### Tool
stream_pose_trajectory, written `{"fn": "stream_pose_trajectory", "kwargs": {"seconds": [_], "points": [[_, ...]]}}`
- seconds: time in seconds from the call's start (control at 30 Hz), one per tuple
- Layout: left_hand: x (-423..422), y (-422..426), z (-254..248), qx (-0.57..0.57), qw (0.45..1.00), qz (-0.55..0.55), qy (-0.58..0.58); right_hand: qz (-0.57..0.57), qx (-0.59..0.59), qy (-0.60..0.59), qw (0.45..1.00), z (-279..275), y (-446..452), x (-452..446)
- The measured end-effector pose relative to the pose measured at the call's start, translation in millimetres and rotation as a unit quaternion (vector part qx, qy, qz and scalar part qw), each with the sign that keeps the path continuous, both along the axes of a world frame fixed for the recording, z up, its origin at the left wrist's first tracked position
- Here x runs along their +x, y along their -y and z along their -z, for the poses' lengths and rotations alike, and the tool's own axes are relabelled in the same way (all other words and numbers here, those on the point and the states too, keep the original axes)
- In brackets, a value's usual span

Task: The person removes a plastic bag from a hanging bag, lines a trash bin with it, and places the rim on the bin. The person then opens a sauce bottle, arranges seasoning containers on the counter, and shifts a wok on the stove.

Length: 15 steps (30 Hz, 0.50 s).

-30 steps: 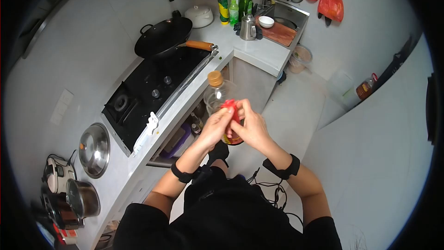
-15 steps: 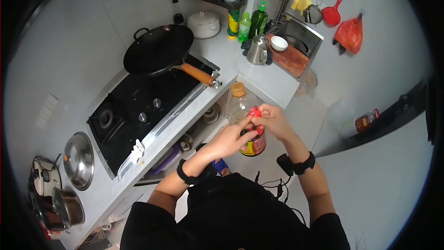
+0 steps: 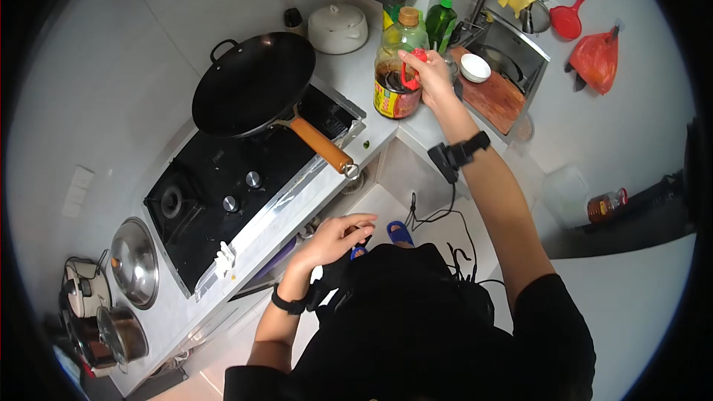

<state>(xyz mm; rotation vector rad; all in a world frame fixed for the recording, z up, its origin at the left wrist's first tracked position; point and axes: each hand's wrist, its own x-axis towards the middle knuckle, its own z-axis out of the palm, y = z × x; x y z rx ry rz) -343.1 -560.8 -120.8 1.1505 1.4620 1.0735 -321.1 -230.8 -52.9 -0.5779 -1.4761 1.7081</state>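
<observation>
My right hand [image 3: 433, 74] is closed around the red handle of a big clear plastic jug [image 3: 396, 98] at the counter corner. The jug has a tan cap, a yellow and red label and dark liquid, which looks like soy sauce, in its lower part. It stands nearly upright over the countertop; whether its base bears on the surface I cannot tell. My left hand [image 3: 338, 239] holds nothing, with its fingers stretched out, low in front of my body near the counter's front edge. A black wok [image 3: 256, 89] with a wooden handle sits on the stove, left of the jug.
Behind the jug are a white lidded pot [image 3: 337, 30] and a green pump bottle [image 3: 443, 22]. On the right, a white bowl [image 3: 475, 68] rests on a cutting board [image 3: 494, 102] across the sink. A metal lid [image 3: 134, 263] lies left of the stove [image 3: 215, 178].
The jug has gone from in front of my body up to the counter corner in my right hand. My left hand has let go and moved down and left.
</observation>
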Motion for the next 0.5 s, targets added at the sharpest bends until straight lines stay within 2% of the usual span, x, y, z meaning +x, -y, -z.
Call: {"fn": "stream_pose_trajectory", "kwargs": {"seconds": [0.17, 0.2, 0.3, 0.4, 0.5], "points": [[-4.1, 21.7, 4.8, -0.055, 0.993, -0.103, 0.015, 0.067, -0.056, -0.044, 0.995, 48.6, -62.2, -69.9], [-3.8, 25.0, 3.7, -0.061, 0.99, -0.123, 0.014, 0.086, -0.038, -0.052, 0.994, 54.8, -71.1, -81.6], [-2.1, 26.8, 1.1, -0.073, 0.986, -0.152, 0.019, 0.086, -0.024, 0.007, 0.996, 73.8, -102.3, -102.2], [1.2, 20.2, -2.8, -0.1, 0.975, -0.195, 0.032, 0.058, 0.003, -0.02, 0.998, 69.9, -116.2, -105.9], [2.4, 9.5, 0.7, -0.098, 0.973, -0.203, 0.041, 0.052, -0.005, 0.014, 0.999, 69.1, -130.9, -108.0]]}}
